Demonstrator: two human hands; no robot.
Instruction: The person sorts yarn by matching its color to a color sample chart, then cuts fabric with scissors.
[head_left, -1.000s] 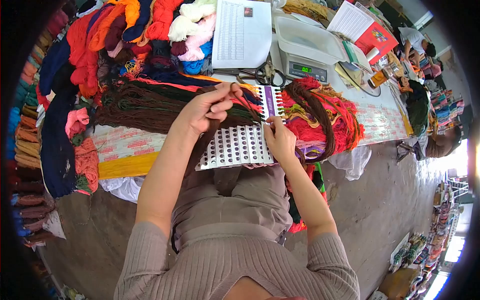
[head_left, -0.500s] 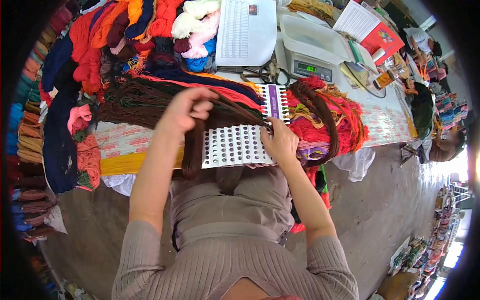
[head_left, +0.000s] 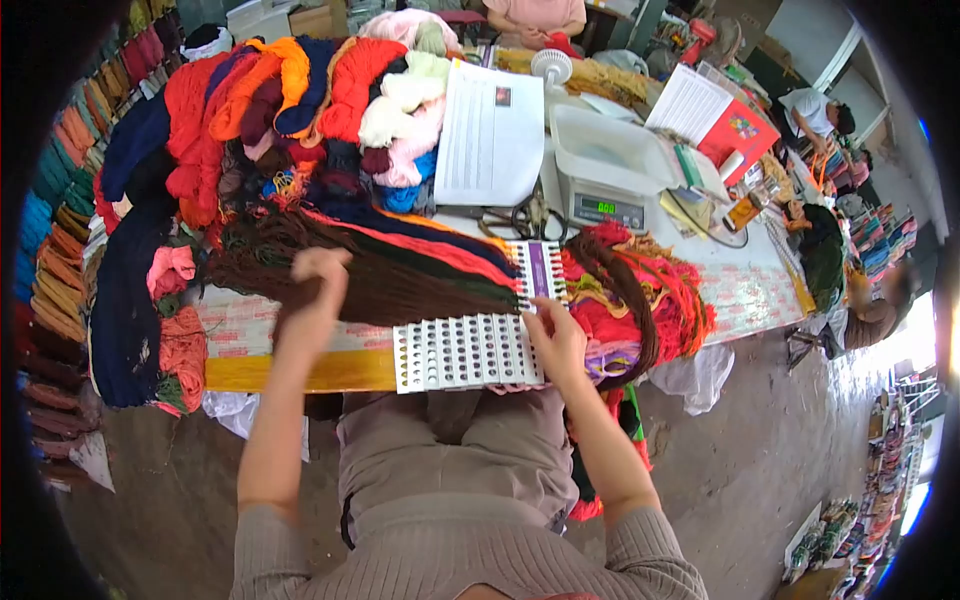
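Note:
A white punched card [head_left: 465,355] with rows of round holes lies at the table's front edge. Colored yarn strands loop through holes along its upper part, beside a purple label strip [head_left: 537,270]. Long dark brown yarn [head_left: 400,275] stretches left from the card. My left hand [head_left: 322,280], slightly blurred, is over this yarn with its fingers curled around strands. At the card's right edge is my right hand [head_left: 560,345], thumb and forefinger closed on it near the brown yarn's end. Its other fingers are partly hidden.
Multicolored yarn skeins [head_left: 270,110] are heaped at the back left. Red and mixed yarn [head_left: 660,300] lies right of the card. Behind are scissors [head_left: 530,218], a printed sheet [head_left: 490,135] and a digital scale [head_left: 607,208] bearing a plastic tub. Another person [head_left: 535,20] sits across the table.
My left hand has moved left and down, and the brown strands that hung over the card now lie leftward. My right hand stays at the card's edge. The view has tilted up.

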